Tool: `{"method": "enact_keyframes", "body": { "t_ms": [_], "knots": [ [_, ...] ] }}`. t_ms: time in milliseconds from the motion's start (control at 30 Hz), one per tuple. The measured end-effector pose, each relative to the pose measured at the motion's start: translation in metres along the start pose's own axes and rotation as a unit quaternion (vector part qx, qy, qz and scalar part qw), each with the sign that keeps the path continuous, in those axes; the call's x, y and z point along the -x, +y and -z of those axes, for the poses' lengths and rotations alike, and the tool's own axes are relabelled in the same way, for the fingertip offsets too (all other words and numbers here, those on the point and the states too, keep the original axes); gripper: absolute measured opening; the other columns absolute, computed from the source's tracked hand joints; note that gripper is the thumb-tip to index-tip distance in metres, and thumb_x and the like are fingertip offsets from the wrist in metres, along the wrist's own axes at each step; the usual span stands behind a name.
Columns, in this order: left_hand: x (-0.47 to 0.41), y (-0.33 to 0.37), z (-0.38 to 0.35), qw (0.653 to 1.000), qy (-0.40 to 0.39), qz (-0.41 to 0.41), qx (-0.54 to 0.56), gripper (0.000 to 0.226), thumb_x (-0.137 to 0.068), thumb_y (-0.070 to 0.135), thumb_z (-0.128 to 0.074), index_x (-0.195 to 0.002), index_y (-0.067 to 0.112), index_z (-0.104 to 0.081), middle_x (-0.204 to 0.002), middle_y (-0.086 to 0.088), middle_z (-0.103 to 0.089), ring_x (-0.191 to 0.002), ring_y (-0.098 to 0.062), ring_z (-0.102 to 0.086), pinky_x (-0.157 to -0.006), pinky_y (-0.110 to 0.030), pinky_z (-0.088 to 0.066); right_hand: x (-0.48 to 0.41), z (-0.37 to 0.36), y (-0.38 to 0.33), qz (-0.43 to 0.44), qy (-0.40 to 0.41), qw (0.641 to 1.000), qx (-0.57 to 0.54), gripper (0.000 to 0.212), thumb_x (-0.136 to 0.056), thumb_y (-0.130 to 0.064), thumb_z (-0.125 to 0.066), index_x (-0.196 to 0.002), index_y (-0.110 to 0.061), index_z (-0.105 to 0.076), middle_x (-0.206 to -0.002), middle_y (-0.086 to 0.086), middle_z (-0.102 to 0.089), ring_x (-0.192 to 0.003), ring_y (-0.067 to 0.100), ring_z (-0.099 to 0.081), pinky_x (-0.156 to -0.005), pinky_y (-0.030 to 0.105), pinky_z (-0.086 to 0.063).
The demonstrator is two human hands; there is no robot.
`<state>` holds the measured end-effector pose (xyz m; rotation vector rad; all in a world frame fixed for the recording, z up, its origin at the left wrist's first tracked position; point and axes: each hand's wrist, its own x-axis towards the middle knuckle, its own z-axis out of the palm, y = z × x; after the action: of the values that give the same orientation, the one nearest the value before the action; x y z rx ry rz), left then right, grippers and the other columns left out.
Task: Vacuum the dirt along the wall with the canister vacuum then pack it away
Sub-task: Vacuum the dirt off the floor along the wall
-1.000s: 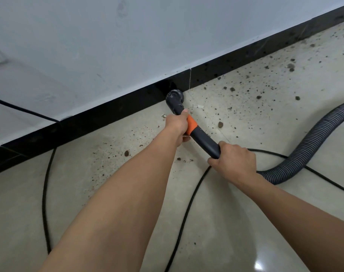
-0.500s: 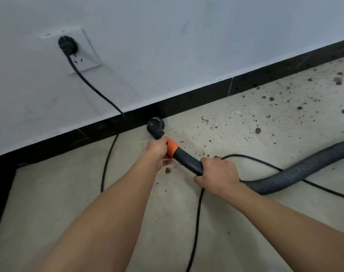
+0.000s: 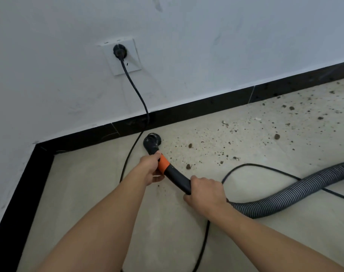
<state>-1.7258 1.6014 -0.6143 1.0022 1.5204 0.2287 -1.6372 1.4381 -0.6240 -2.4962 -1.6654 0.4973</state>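
Below the wall socket [image 3: 121,56], where the power cord [image 3: 137,91] dropped from its plug [image 3: 119,51] to the floor [image 3: 88,193], you worked the vacuum wand [image 3: 178,179] with both hands. Your left hand [image 3: 150,169], low and just right of the socket, was wrapped round the wand's front end at the orange collar [image 3: 163,163]. The round nozzle [image 3: 152,141] sat mouth-down on the tile ahead of it, close to the black skirting [image 3: 196,108] under the socket. Further right of the socket, your right hand [image 3: 205,193] was clenched round the wand's rear, where the hose [image 3: 285,196] joined it. The wand looked rigid, light and smooth-skinned, so a grip at each end seemed the sound choice, the front to steer and the back to take the drag. The hose looked soft and springy, likely to tug or twist the wand, and a poor place to hold. The wand was matte black plastic with a single bright orange band. The hose was ribbed dark grey and curved off the frame far right of the socket. Brown dirt [image 3: 190,145] in crumbs and specks lay scattered along the skirting to the socket's right. The canister itself was out of view.
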Motion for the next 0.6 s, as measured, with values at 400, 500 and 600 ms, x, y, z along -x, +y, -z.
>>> {"method": "enact_keyframes", "body": {
  "t_ms": [400,500,600],
  "knots": [
    [0.008,0.028,-0.120,0.994,-0.093,-0.034,-0.056,0.036,-0.097,0.039,-0.053,-0.118,0.009,-0.051,-0.114,-0.015,-0.061,-0.092,-0.029,-0.062,-0.057,-0.037,-0.049,0.015,0.017,0.087,-0.128,0.035,0.991,-0.002,0.035,-0.089,-0.044,-0.054,-0.113,-0.019,-0.054,-0.103,0.003,-0.066,-0.092,0.025,-0.065,-0.067,0.031,-0.037],
    [0.012,0.034,-0.146,0.990,-0.115,-0.045,-0.070,0.036,-0.097,0.039,-0.052,-0.118,0.009,-0.050,-0.112,-0.015,-0.062,-0.088,-0.027,-0.063,-0.056,-0.036,-0.049,0.019,0.021,0.106,-0.155,0.044,0.987,-0.010,0.036,-0.089,-0.044,-0.055,-0.116,-0.020,-0.053,-0.102,0.002,-0.066,-0.092,0.025,-0.065,-0.067,0.031,-0.036],
    [0.015,0.041,-0.171,0.985,-0.137,-0.055,-0.088,0.038,-0.098,0.039,-0.052,-0.120,0.009,-0.050,-0.109,-0.015,-0.062,-0.087,-0.028,-0.064,-0.055,-0.037,-0.049,0.023,0.024,0.124,-0.182,0.051,0.982,-0.008,0.035,-0.089,-0.044,-0.055,-0.113,-0.019,-0.053,-0.103,0.003,-0.066,-0.093,0.026,-0.064,-0.067,0.031,-0.036]
  ]
}}
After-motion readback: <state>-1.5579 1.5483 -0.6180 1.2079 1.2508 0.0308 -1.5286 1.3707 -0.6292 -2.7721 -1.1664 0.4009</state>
